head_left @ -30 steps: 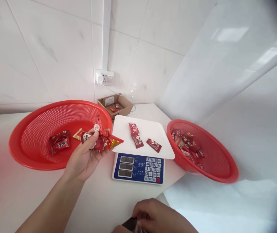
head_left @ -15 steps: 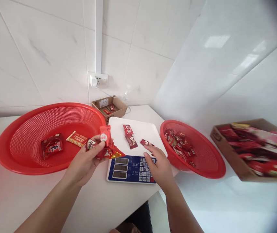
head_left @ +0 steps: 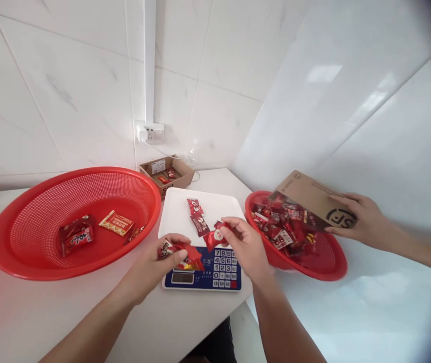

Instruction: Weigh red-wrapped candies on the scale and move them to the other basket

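Note:
My left hand (head_left: 155, 264) is closed on a bunch of red candy packets (head_left: 185, 252), held over the keypad end of a blue-and-white scale (head_left: 215, 272). My right hand (head_left: 247, 247) pinches one red packet (head_left: 215, 236) with a white sticker above the scale's front edge. Two red packets (head_left: 197, 216) lie on the white scale tray (head_left: 177, 217). A large red basket (head_left: 29, 242) at the left holds a few packets (head_left: 76, 234). A second red basket (head_left: 328, 264) at the right is full of packets.
Another person's hand (head_left: 366, 222) reaches in from the right and tips a cardboard box (head_left: 313, 199) over the right basket. A small open cardboard box (head_left: 167, 174) stands at the wall corner, under a socket (head_left: 149, 133). The table edge runs just below the scale.
My left hand has moved right and down with its packets, to above the scale. My right hand has picked up a packet. The other person's box has moved from the far right to tilt over the right basket.

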Demonstrator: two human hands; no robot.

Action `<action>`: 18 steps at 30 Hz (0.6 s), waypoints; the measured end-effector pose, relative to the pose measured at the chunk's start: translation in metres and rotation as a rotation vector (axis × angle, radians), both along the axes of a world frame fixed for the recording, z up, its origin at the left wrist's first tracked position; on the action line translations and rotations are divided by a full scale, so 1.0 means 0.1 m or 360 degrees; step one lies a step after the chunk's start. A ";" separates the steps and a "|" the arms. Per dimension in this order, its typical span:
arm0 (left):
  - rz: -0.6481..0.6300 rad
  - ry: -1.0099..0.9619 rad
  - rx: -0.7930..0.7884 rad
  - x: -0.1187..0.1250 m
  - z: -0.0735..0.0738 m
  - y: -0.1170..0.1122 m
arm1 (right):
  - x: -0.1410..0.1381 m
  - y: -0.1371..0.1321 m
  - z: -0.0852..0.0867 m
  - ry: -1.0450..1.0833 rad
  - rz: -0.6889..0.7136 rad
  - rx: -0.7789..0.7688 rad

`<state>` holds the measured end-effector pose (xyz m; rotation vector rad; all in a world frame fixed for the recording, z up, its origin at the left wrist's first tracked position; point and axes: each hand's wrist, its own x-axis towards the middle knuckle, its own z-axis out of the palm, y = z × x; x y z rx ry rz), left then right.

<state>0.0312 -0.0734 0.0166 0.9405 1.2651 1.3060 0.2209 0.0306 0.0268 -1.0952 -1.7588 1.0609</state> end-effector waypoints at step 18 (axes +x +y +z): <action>0.0566 -0.0559 0.0160 -0.33 0.09 0.04 | 0.32 0.53 -0.20 -0.0895 -0.0121 0.0468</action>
